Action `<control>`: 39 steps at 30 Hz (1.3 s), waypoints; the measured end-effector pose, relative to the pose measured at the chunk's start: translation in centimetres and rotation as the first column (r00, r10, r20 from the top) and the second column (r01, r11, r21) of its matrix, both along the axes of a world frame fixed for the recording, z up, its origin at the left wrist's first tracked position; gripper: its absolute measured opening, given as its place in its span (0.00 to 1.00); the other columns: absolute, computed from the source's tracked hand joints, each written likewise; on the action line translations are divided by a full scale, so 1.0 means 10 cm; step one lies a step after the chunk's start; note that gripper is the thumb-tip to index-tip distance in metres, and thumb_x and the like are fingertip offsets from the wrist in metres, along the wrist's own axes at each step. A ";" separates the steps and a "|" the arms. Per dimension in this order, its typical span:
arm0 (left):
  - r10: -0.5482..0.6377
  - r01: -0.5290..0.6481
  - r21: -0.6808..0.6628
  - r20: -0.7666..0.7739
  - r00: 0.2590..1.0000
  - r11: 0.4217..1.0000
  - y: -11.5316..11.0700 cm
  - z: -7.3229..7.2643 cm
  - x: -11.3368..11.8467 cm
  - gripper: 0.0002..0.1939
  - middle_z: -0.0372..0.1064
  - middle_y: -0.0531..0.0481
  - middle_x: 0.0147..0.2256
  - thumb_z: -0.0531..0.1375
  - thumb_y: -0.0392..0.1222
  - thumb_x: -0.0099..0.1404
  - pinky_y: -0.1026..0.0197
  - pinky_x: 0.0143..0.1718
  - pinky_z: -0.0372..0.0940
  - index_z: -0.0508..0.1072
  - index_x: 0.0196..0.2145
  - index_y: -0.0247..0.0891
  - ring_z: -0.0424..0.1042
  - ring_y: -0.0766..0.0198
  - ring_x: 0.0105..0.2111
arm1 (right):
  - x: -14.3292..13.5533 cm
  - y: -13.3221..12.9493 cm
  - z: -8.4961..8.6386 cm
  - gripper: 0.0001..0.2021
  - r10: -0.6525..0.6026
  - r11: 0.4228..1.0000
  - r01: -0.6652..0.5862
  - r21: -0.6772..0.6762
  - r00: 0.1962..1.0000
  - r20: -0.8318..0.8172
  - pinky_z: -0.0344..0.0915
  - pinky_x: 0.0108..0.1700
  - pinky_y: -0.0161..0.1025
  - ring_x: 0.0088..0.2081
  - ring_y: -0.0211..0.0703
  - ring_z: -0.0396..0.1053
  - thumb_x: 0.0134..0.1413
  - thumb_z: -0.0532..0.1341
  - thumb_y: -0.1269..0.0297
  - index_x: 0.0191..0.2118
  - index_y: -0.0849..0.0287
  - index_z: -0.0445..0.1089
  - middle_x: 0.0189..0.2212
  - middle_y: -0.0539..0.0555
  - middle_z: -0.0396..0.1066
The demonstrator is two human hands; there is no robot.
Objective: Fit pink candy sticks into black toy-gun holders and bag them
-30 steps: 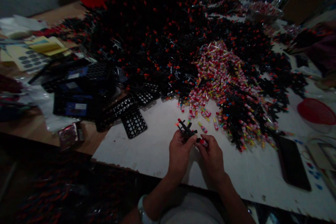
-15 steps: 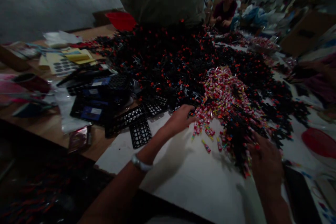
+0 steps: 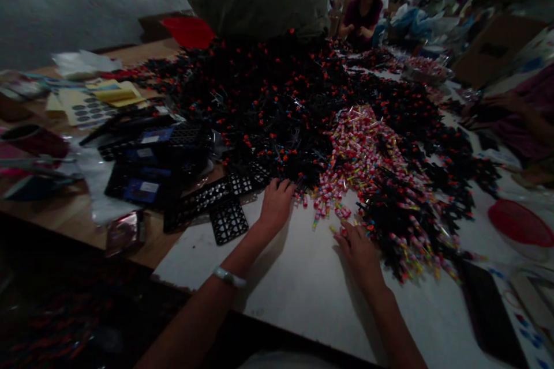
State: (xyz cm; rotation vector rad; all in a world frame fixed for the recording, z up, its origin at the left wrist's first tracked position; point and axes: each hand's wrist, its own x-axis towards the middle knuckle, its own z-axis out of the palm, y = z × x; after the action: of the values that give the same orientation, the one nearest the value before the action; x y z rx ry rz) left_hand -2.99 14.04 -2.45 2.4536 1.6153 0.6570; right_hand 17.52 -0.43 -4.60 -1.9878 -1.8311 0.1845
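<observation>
On white tabletop (image 3: 300,282), my left hand (image 3: 277,203) and right hand (image 3: 358,245) half-curl, holds unclear; slim pink-and-yellow plastic tubes (image 3: 359,144) likely light, slick: pinch mid-barrel.

Black toy rifles (image 3: 259,92), many orange-tipped, lie tangled in a broad heap at your twelve o'clock, its near edge by your left hand (image 3: 277,203). Small tubes (image 3: 361,144), pink and white with yellow parts, form a loose mound towards one o'clock on the tabletop (image 3: 303,294); strays lie flat at its near edge, one at your right hand's (image 3: 358,245) fingertips, its grip unclear.
</observation>
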 end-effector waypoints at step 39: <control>0.636 0.264 -0.702 0.712 0.299 0.662 -1.38 0.10 0.26 0.14 0.72 0.52 0.26 0.66 0.47 0.53 0.65 0.30 0.63 0.73 0.32 0.34 0.68 0.68 0.24 | -0.30 -0.31 0.22 0.13 0.142 0.962 -0.251 -0.104 0.792 -0.594 0.67 0.39 0.36 0.37 0.41 0.71 0.60 0.53 0.63 0.48 0.57 0.67 0.42 0.55 0.73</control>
State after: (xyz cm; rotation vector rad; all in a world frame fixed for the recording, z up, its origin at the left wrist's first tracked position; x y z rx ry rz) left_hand -0.41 0.26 -1.44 0.8015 1.2117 0.9637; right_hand 14.55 -3.52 -2.38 -1.5809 -1.6333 0.9468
